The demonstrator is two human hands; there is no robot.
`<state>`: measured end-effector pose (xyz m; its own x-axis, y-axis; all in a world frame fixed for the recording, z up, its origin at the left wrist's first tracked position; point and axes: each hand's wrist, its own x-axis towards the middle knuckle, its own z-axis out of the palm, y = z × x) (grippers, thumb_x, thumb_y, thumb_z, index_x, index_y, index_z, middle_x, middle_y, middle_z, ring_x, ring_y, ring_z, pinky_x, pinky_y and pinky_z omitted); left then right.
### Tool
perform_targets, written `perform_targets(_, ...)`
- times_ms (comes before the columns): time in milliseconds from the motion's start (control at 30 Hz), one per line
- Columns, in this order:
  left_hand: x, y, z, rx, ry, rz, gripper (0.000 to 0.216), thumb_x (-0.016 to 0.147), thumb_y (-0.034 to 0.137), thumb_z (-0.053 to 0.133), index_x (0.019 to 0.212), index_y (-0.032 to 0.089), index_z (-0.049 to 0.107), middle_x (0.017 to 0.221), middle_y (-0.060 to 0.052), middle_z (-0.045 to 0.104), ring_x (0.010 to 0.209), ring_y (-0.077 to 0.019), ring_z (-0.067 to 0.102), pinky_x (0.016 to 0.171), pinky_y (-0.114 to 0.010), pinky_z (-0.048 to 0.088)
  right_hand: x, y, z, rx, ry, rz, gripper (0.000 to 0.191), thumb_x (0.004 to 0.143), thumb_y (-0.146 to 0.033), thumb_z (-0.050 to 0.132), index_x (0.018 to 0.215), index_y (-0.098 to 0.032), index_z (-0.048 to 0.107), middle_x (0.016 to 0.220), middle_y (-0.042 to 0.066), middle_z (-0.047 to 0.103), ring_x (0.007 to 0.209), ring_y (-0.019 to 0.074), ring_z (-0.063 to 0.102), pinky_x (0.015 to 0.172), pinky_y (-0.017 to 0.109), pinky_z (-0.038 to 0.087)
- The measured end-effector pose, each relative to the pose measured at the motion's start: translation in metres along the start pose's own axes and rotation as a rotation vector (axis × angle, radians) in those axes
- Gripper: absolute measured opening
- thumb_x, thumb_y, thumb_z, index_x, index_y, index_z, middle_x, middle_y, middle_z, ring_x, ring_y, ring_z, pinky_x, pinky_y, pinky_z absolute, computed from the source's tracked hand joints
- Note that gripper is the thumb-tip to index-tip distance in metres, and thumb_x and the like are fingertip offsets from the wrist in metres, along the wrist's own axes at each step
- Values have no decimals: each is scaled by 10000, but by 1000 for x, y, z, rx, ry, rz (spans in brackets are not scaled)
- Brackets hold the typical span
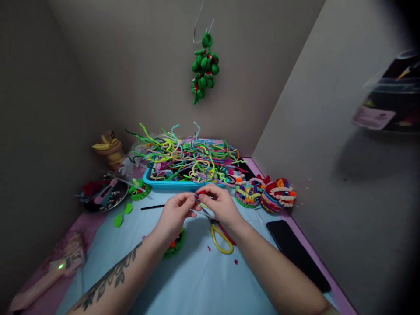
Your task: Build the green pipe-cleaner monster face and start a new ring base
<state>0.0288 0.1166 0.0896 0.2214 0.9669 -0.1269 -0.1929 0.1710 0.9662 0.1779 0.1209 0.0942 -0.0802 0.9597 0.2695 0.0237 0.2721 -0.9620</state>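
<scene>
Over the middle of the blue cloth, my left hand (175,212) and my right hand (221,205) meet, fingers closed in a pinch. Between their fingertips is a small red piece of pipe cleaner (201,192), with a bit of blue beside it; most of it is hidden by the fingers. Below my right hand lie scissors (221,239) with yellow and red handles, their blades partly covered. A round green fuzzy piece (177,246) with orange on it rests partly behind my left wrist. A thin black stick (151,207) lies left of my left hand.
A blue tray (183,185) heaped with pipe cleaners (193,157) stands at the back. Colourful fuzzy figures (278,194) sit to its right. A black phone (297,253) lies at right, a pink glue gun (62,264) at left, near a dark plate (113,202). Green ornament (205,65) hangs above.
</scene>
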Motion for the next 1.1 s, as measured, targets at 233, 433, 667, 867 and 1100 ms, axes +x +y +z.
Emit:
perform_targets(233, -4, 8, 2, 64, 31, 73, 396, 640, 324, 761, 974, 151, 639, 813, -56, 710, 718, -168, 666, 591, -246, 510, 2, 2, 0, 131, -10, 43, 94, 730, -265, 656, 788, -197, 686, 804, 8, 627, 723, 135, 595, 687, 268, 477)
perform_targets(433, -9, 13, 4, 170, 105, 225, 274, 700, 315, 710, 913, 151, 656, 814, -44, 704, 675, -149, 638, 609, -267, 529, -3, -4, 4, 34, 16, -39, 78, 750, -216, 630, 824, -199, 645, 790, 6, 597, 703, 130, 567, 637, 255, 467)
perform_targets(667, -9, 10, 2, 228, 129, 278, 218, 704, 301, 712, 859, 154, 668, 782, -29, 696, 675, -138, 625, 631, -248, 510, -9, -6, 2, -356, 101, -404, 110, 806, -148, 585, 845, -216, 661, 884, 46, 571, 843, 172, 566, 715, 301, 474)
perform_targets(867, -10, 11, 2, 229, 191, 283, 174, 682, 266, 722, 794, 149, 660, 735, -8, 682, 663, -123, 614, 634, -229, 497, -13, -5, 6, -333, 107, -432, 157, 824, -137, 574, 860, -231, 695, 924, 55, 580, 841, 167, 581, 663, 285, 499)
perform_targets(1100, -8, 11, 1, 89, 179, 197, 148, 649, 234, 743, 752, 150, 678, 665, 5, 684, 627, -115, 610, 623, -224, 498, -12, -2, 6, -331, 87, -588, 202, 812, -81, 567, 886, -234, 676, 907, 50, 607, 851, 161, 607, 727, 305, 519)
